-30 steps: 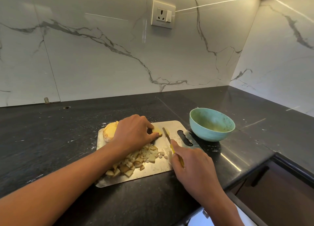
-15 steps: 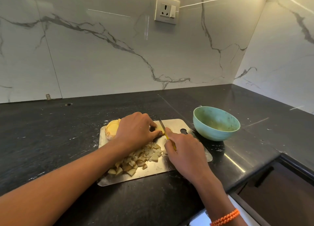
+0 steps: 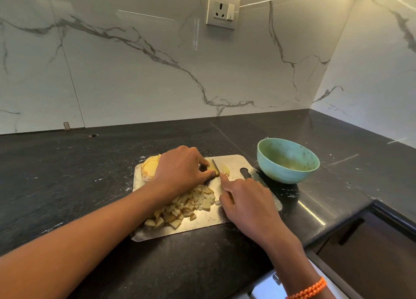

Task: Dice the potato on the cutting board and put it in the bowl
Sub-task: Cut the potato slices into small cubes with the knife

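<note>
Left grip [image 3: 182,169] pinching waxy potato slab [image 3: 212,168], right grip [image 3: 245,199] round thin knife [image 3: 215,165], on steel board [image 3: 234,161].

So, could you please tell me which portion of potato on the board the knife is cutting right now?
The small piece pinched by the left hand, under the knife. The diced pile lies nearer the person; the uncut chunk sits behind that hand.

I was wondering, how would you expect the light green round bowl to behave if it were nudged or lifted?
The light green round bowl looks empty apart from some residue, so it is probably light and may slide easily on the glossy black stone counter. Its rounded walls seem to taper to a narrower base, so a push near the rim might rock it. It appears rigid, not floppy.
</note>
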Tool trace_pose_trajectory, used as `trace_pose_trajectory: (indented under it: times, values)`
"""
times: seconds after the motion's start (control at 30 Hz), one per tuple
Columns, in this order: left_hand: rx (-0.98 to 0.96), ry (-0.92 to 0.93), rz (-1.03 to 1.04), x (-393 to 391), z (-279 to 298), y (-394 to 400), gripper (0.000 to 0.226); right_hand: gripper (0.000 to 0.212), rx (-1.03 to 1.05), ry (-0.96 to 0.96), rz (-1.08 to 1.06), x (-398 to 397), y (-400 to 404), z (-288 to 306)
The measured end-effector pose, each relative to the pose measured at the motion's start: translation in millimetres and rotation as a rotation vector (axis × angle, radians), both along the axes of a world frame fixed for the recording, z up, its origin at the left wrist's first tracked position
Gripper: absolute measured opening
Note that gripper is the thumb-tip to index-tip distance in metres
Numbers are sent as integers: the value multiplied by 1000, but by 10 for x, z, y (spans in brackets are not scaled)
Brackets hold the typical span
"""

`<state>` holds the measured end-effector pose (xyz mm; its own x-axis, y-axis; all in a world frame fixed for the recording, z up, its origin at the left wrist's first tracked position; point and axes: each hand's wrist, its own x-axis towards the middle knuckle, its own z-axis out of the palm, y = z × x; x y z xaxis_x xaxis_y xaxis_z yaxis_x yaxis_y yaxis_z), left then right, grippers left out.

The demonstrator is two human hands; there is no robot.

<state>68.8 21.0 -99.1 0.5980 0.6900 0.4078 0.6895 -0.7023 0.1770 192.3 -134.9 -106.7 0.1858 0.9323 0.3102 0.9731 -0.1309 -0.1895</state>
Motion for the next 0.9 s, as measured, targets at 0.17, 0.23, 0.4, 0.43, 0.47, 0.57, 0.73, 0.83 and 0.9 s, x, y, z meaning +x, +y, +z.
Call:
trace_pose_trajectory:
  times: [0.17,0.23,0.4,0.43,0.47,0.57,0.73,0.83,0.9]
  values:
    - [-6,-4,1,6,-11,7,50,51,43,54,-5,47,-213,-32]
    - [-5,-6,1,6,-13,-4,49,51,70,81,-2,65,-264,-43]
    - [-29,-43,20,-1,-17,15,48,48,146,166,-16,69,-255,-22]
    - [-29,-47,23,-1,-17,17,47,48,158,172,-23,66,-241,-17]
    - [-31,-50,23,0,-18,18,47,47,162,169,-28,58,-225,-13]
    - [-30,-57,19,5,-15,15,46,48,139,146,-28,23,-126,5]
    - [-20,-56,6,-2,-2,5,43,48,93,95,-23,-24,65,34]
    - [-22,-58,2,-2,2,7,40,48,93,96,-20,-31,75,38]
    - [-13,-54,-1,2,1,-3,40,47,97,96,-20,-30,63,36]
